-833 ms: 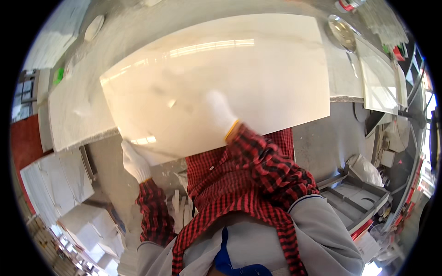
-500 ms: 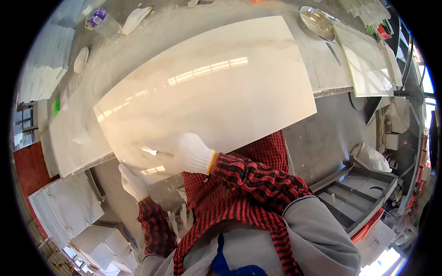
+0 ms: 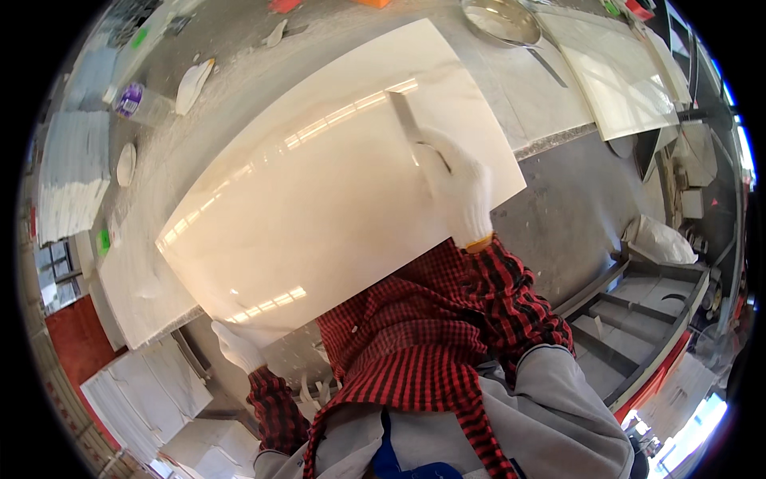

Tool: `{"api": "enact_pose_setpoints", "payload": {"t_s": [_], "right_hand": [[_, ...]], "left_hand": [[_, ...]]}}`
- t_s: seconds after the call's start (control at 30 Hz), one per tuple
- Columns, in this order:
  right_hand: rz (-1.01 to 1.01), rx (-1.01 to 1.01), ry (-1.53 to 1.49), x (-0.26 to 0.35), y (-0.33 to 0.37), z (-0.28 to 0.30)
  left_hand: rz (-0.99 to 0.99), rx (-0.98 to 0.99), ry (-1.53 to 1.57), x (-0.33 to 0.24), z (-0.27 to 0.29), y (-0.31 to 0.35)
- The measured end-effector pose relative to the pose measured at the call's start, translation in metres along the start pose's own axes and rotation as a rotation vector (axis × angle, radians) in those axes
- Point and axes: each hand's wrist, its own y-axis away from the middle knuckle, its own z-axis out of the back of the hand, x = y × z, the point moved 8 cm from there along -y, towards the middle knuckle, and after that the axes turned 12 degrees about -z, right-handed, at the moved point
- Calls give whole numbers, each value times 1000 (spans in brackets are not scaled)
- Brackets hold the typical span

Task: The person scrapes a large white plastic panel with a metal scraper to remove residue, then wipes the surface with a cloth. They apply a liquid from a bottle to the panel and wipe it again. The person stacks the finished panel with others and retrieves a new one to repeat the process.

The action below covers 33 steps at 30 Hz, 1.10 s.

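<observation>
A large glossy cream slab [image 3: 319,207], with cloudy veining and bright window reflections, lies tilted across the worktable and juts over its near edge. My right hand [image 3: 461,182], in a white knit glove with a yellow cuff edge, grips a flat metal scraper [image 3: 404,116] over the slab's right part. The scraper's handle is mostly hidden in the glove. At the slab's near left corner my left hand [image 3: 235,348], gloved the same way, holds the edge. Its fingers are partly hidden there.
A round metal pan [image 3: 503,22] and a thin grey blade [image 3: 546,68] lie at the back right, beside a pale glossy panel [image 3: 610,76]. At the left are a clear bottle [image 3: 144,105], a glove [image 3: 193,86] and stacked sheets [image 3: 73,176]. A divided grey frame [image 3: 638,319] stands lower right.
My right hand has swept with the scraper from the slab's near left area to its far right part. My left hand stays at the near left corner. The whole view has shifted slightly.
</observation>
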Motion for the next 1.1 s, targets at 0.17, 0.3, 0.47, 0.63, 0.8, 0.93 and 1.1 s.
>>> {"api": "enact_pose_setpoints", "payload": {"t_s": [0.17,0.3,0.47,0.63,0.8,0.93,1.1], "right_hand": [[428,30,-153,36,7,-75],[563,-47,-127,84,-21,-133],[792,-257,-17,66,-78,-107],[452,-487,176,14,-70,24],[433,-544,44,-50,-14,110],[441,-536,109,-79,56,135],[448,-307,5,-72,96,110]], "left_hand": [[-29,-4,-36,2,1,-4],[-33,-10,92,-12,-3,-3],[-78,-44,80,2,5,-10],[19,34,57,11,8,-11],[-114,10,-62,-5,0,-3],[-124,69,-113,-15,-2,1],[-138,101,-121,-12,7,-11]]}}
